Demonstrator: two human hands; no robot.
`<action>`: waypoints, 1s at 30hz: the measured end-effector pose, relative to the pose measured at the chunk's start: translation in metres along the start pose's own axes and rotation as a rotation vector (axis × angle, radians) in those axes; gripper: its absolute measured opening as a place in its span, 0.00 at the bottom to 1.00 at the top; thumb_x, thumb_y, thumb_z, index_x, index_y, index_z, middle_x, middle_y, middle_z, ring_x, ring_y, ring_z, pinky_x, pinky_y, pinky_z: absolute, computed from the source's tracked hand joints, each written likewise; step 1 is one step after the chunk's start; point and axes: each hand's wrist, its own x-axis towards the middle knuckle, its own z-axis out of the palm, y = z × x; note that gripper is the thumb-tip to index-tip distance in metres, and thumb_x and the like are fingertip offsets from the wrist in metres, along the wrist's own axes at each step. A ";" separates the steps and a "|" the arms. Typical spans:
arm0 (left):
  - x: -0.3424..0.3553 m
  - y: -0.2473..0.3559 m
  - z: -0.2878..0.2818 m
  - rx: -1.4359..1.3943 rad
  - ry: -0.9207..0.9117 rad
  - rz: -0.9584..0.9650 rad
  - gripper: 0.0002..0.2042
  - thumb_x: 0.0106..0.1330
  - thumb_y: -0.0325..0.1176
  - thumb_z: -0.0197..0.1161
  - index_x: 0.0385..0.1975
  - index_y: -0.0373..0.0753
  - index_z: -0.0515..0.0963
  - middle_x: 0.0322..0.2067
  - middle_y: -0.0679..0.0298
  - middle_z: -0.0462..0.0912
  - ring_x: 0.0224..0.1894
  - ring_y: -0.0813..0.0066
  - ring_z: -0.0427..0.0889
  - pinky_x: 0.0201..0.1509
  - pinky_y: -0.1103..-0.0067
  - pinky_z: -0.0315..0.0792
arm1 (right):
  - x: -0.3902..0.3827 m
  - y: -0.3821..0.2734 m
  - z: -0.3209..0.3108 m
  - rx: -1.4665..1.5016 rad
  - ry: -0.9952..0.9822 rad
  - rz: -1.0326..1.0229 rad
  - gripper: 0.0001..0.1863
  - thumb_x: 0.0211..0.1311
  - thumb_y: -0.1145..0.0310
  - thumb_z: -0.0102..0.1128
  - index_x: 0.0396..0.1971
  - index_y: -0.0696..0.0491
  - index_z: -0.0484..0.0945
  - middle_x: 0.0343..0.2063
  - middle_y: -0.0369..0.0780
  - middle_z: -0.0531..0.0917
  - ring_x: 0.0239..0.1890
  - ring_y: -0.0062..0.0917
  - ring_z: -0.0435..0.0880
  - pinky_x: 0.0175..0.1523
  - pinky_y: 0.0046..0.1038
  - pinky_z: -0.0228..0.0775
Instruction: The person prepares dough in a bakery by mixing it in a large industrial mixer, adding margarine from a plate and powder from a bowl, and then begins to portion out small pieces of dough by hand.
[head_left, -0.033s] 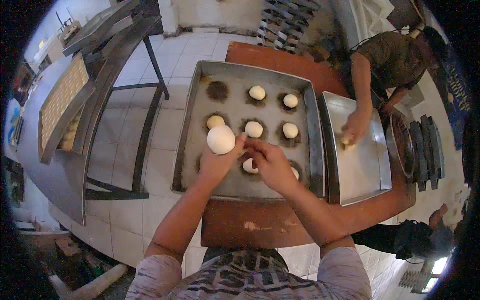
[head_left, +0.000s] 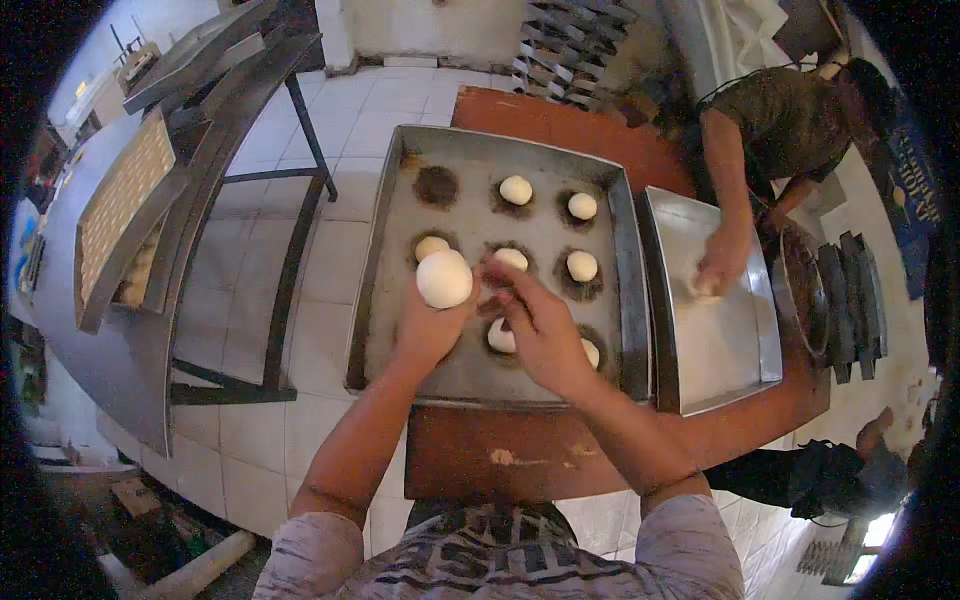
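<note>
My left hand [head_left: 428, 325] is wrapped round a large smooth white dough ball [head_left: 444, 279], whose top shows above the fingers. Beside it, my right hand [head_left: 540, 330] has its fingers apart and holds nothing that I can see; their tips are close to the left hand. Both hands are over a deep metal baking tray [head_left: 465, 160]. Several smaller dough balls sit spaced out in the tray, one of them a far-row ball [head_left: 515, 190], each on a dark patch. One dark patch [head_left: 437, 186] at the far left has no ball on it. My hands partly cover the near row.
At the right, another person's hand [head_left: 724, 262] reaches into a second metal tray [head_left: 710, 345], on something pale and blurred. Both trays rest on a reddish-brown table [head_left: 530, 450]. Left stands a metal table [head_left: 120, 350] with a tray of small pale pieces [head_left: 128, 210]. Behind lie stacked dark metal pans [head_left: 565, 50].
My right hand's fingers have spread and lifted slightly away from my left hand. The held dough ball has barely shifted. The other person's hand has moved slightly within the second tray.
</note>
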 end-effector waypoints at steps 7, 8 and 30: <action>0.057 0.008 -0.042 0.386 -0.062 0.608 0.29 0.52 0.26 0.59 0.57 0.36 0.60 0.54 0.51 0.66 0.58 0.49 0.62 0.60 0.65 0.58 | 0.090 0.005 0.027 -0.340 0.186 -0.734 0.27 0.51 0.72 0.59 0.54 0.55 0.65 0.51 0.47 0.71 0.47 0.38 0.72 0.54 0.35 0.62; 0.070 0.029 -0.047 0.457 -0.099 0.579 0.30 0.53 0.26 0.59 0.58 0.37 0.59 0.55 0.51 0.65 0.58 0.48 0.61 0.60 0.64 0.58 | 0.107 0.003 0.030 -0.106 0.312 -0.651 0.26 0.51 0.70 0.60 0.51 0.56 0.67 0.49 0.48 0.72 0.49 0.40 0.70 0.55 0.37 0.61; 0.217 -0.059 -0.020 1.261 -0.519 0.455 0.38 0.53 0.30 0.53 0.65 0.34 0.45 0.67 0.50 0.43 0.67 0.50 0.47 0.65 0.63 0.56 | -0.096 0.053 -0.037 -0.727 0.111 -0.093 0.26 0.51 0.66 0.61 0.53 0.51 0.70 0.51 0.42 0.71 0.56 0.40 0.65 0.58 0.41 0.57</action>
